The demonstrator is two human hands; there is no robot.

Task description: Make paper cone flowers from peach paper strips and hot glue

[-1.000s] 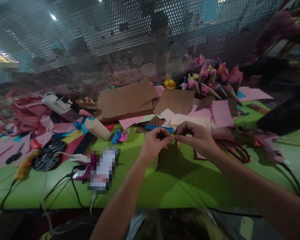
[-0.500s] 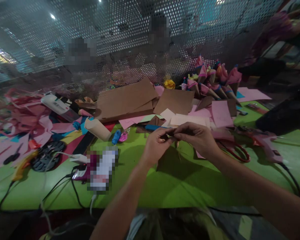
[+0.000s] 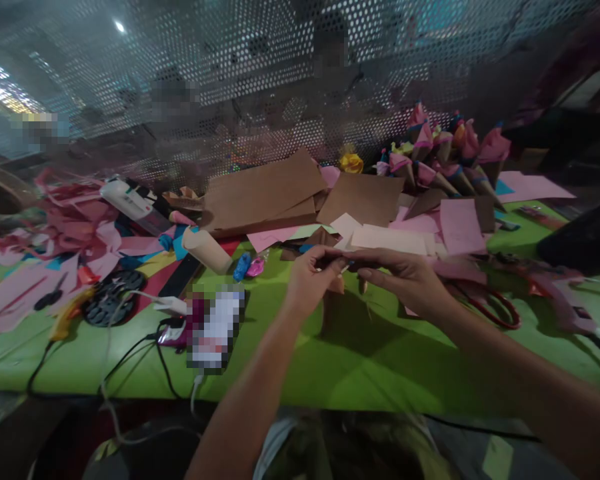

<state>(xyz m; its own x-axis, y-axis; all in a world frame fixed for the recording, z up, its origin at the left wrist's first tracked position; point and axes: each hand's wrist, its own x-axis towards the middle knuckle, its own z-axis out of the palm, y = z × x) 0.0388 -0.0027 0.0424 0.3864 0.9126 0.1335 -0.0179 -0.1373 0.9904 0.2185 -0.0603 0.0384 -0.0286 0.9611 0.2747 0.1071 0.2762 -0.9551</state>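
Observation:
Over the middle of the green table (image 3: pixel 260 373), my left hand (image 3: pixel 313 283) is closed in a pinch on a small piece of brown paper (image 3: pixel 336 285), mostly covered by the fingers. My right hand (image 3: pixel 407 277) meets it from the right, its fingers bent over the left fingertips and its thumb tucked below. What the right fingers grip is hidden. Just beyond the hands are a cream paper stack (image 3: pixel 393 240) and brown paper scraps. To the right of my right hand lie red-handled scissors (image 3: pixel 500 310) and a pink glue gun (image 3: pixel 563 297).
Brown cardboard (image 3: pixel 260 193) and pink-topped paper cones (image 3: pixel 445 157) line the back by a perforated metal screen (image 3: pixel 280 80). To the left are a phone (image 3: pixel 217 330), a paper cup (image 3: pixel 207 250), a yellow glue gun (image 3: pixel 70 313), cables and crumpled pink paper (image 3: pixel 80 220).
The view has shifted, so the table things sit farther right. My right fingers have straightened and slid over the left fingertips, with the right thumb lower; my hands stay together.

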